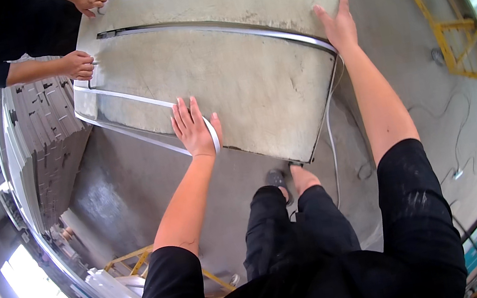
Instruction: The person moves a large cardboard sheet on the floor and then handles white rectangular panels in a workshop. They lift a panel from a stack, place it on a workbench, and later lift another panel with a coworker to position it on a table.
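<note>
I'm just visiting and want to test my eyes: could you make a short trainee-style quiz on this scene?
1. Multiple choice: what curves at the wearer's left hand?
A) a yellow rope
B) a white strap
C) a black hose
2. True or false: the wearer's hands are the only ones at the large grey panel.
3. Where is the wearer's right hand, and how are its fingers posed?

Key:
1. B.
2. False; another person's hands are at the panel's left end.
3. At the panel's right edge, with the fingers extended.
</note>
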Available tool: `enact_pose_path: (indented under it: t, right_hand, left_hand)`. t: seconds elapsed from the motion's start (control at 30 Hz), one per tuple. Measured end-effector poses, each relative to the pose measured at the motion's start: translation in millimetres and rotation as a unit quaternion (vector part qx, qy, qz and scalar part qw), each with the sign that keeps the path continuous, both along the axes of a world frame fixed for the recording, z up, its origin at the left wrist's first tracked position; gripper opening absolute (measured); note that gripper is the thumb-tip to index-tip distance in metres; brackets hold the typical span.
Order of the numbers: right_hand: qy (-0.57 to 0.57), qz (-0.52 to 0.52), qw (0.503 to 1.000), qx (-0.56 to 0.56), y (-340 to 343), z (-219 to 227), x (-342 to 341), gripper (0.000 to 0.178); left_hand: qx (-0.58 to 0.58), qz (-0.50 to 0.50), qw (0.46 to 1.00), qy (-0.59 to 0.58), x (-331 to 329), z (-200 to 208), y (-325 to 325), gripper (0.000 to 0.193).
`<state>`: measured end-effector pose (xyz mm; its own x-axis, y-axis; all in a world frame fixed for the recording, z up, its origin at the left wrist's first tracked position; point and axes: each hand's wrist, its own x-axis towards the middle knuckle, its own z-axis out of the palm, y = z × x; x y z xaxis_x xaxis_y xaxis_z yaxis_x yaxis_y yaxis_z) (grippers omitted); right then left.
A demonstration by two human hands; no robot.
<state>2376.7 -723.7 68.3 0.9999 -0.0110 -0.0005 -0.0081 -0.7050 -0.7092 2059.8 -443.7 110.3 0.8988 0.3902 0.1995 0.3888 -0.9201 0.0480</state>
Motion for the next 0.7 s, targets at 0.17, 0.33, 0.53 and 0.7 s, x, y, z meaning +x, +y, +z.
enact_pose_path:
  t: [0.17, 0.33, 0.53, 0.7]
  right_hand:
    - [-0.064, 0.019, 0.998, -0.009, -34.9, -35.2, -14.0, 0.091]
    - [0.007, 0.019, 0.999, 0.026, -97.9, -42.0, -55.3, 0.086]
    - [0.036, 0.039, 0.999, 0.000, -238.5, -102.2, -128.0, 0.087]
    - [0.045, 0.057, 0.997, 0.000, -217.0, -56.4, -92.2, 0.087]
  left_hand:
    - [0.014, -0.011, 0.997, -0.074, -23.4, -28.4, -31.9, 0.073]
    - [-0.036, -0.001, 0.999, -0.028, -59.4, -47.4, -105.0, 0.071]
    - [-0.090, -0.102, 0.988, 0.075, -144.9, -72.7, -243.9, 0.070]
    - [-0.094, -0.189, 0.972, 0.102, -130.5, -41.3, -247.1, 0.069]
